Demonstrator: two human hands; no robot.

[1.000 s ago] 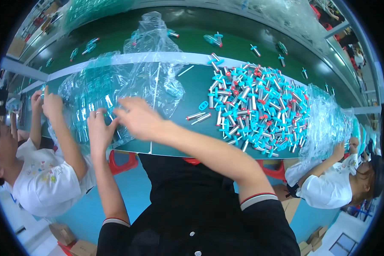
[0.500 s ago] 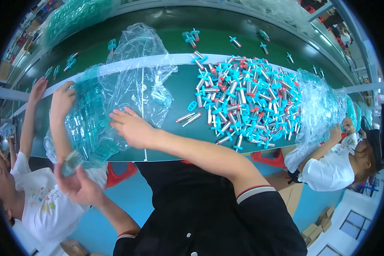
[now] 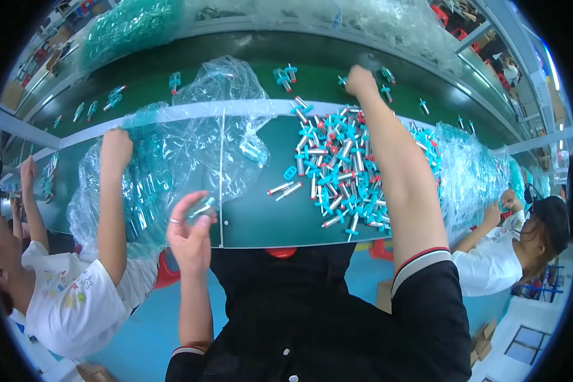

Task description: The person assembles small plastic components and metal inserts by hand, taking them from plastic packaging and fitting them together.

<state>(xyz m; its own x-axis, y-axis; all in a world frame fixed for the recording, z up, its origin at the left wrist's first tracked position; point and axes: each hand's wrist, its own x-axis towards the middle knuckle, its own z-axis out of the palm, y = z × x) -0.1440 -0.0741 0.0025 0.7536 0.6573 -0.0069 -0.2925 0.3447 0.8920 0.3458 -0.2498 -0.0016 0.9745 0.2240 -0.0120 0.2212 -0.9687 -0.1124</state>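
My left hand (image 3: 194, 235) is curled around a small clear plastic piece (image 3: 200, 210) above the table's near edge, a ring on one finger. My right hand (image 3: 361, 81) reaches across to the dark green belt. Its fingers are closed at a small silver-and-teal part (image 3: 342, 81), mostly hidden behind the hand. Below my right forearm spreads a heap of silver cylinders (image 3: 344, 159) with teal collars and red ends. Two loose silver cylinders (image 3: 290, 191) lie left of the heap. A crumpled clear plastic bag (image 3: 229, 146) lies between the heap and a bag of teal-tinted clear pieces (image 3: 146, 172).
Similar parts (image 3: 283, 77) lie scattered along the belt (image 3: 229, 44). A white rail (image 3: 172, 113) divides belt from table. A co-worker in white (image 3: 76, 286) reaches in at left; another (image 3: 490, 261) sits at right beside a full plastic bag (image 3: 471, 172).
My right hand has moved from the clear bag across to the belt, at a part there. My left hand, with the clear piece, has come up and right toward the table edge.
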